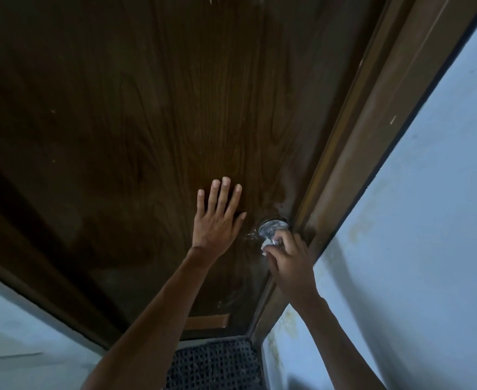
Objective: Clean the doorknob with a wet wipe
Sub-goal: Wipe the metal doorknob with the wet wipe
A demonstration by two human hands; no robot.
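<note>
A round silver doorknob [271, 229] sits on the right edge of a dark brown wooden door [147, 122]. My right hand [290, 263] is wrapped over the front of the knob, pressing a white wet wipe [265, 246] against it; only a small corner of the wipe shows under my fingers. My left hand [217, 218] lies flat on the door just left of the knob, fingers spread and pointing up, holding nothing.
A brown door frame [372, 130] runs along the door's right side, with a pale blue wall [428, 220] beyond it. A dark mesh floor mat [214, 364] lies at the foot of the door. Another pale wall [20, 333] stands at lower left.
</note>
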